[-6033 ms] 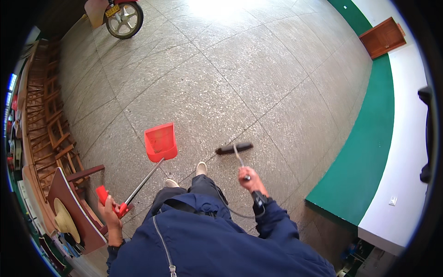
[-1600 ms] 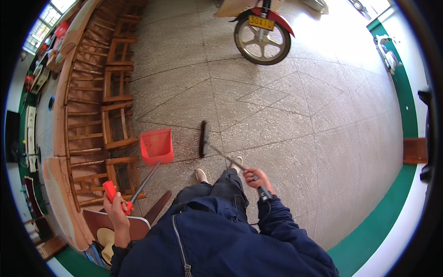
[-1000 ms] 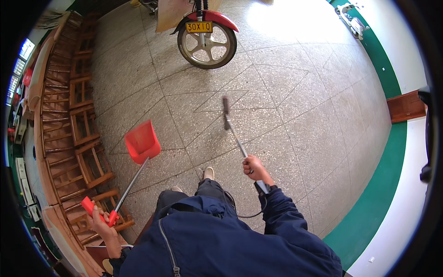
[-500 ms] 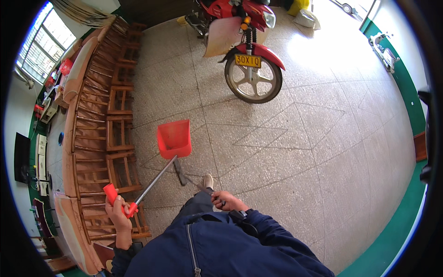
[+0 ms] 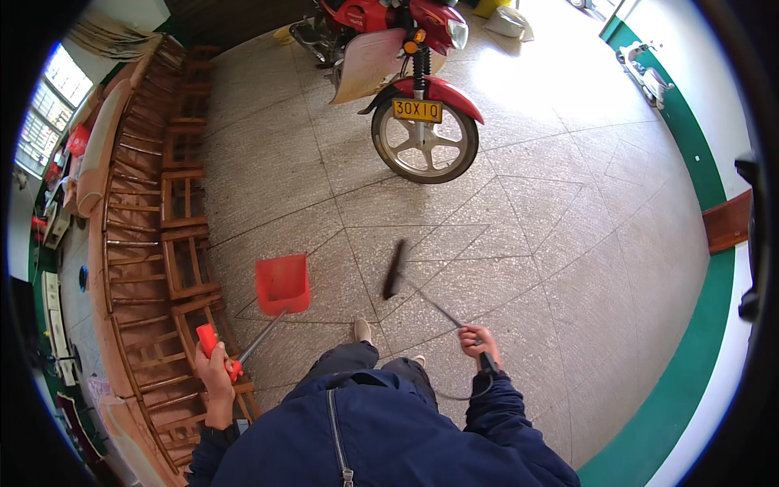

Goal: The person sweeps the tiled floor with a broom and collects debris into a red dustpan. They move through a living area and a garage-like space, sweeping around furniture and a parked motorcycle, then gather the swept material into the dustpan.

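Observation:
My left hand [image 5: 214, 372] is closed round the red handle of a long-handled dustpan [image 5: 283, 283]. Its red scoop lies ahead on the left, joined by a thin metal pole. On the right, my right hand [image 5: 480, 344] grips the dark-ended, thin pole of a broom [image 5: 395, 269]. The broom's narrow dark head is out over the floor, to the right of the scoop and apart from it. It looks slightly smeared by motion; whether its bristles touch the floor I cannot tell.
A red motorcycle [image 5: 422, 122] stands ahead with its front wheel toward me. Wooden slatted seating [image 5: 134, 268] runs along the left. A pale bag [image 5: 510, 24] sits at the far end, and a small white scooter [image 5: 645, 75] is by the right wall. Speckled floor [image 5: 519, 325] spreads between.
My right hand has swung right and outward, carrying the broom head away from the dustpan. The dustpan sits lower and slightly left in view. The whole view has shifted a little.

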`<state>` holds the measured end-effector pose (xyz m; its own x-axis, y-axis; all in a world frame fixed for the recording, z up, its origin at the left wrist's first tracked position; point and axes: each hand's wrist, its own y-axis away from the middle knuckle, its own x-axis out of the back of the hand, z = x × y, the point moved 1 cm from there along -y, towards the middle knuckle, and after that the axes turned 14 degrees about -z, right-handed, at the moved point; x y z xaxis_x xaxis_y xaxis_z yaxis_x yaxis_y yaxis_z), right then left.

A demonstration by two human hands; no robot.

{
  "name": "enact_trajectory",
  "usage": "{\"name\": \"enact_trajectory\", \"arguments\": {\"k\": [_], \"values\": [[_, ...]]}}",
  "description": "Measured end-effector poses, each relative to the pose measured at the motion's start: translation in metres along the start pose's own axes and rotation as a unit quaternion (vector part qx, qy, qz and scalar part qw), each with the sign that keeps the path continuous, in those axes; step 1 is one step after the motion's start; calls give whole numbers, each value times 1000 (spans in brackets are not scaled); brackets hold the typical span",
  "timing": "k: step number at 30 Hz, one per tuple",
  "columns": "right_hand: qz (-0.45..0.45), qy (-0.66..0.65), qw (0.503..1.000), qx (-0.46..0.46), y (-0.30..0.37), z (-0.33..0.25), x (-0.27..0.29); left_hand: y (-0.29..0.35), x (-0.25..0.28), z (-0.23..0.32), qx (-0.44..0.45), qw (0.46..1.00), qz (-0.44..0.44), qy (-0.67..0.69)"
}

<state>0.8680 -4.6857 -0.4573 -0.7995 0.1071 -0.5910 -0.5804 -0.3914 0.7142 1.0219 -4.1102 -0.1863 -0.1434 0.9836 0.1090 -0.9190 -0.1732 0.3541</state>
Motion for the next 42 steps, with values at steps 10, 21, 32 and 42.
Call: {"name": "enact_trajectory", "arguments": {"k": [10,21,32,42], "values": [[112,317,925,174,1,14,-61,-50,-10,-2,24,999,31,28],[-3,278,951,-133,-148,77,-105,-54,-87,68,-48,998,23,26],[-111,-74,991,-9,-97,-159,-123,-69,-274,90,-37,998,-38,-46],[-51,-178,937,295,123,-368,-74,-112,-421,100,19,983,-170,-74]]}}
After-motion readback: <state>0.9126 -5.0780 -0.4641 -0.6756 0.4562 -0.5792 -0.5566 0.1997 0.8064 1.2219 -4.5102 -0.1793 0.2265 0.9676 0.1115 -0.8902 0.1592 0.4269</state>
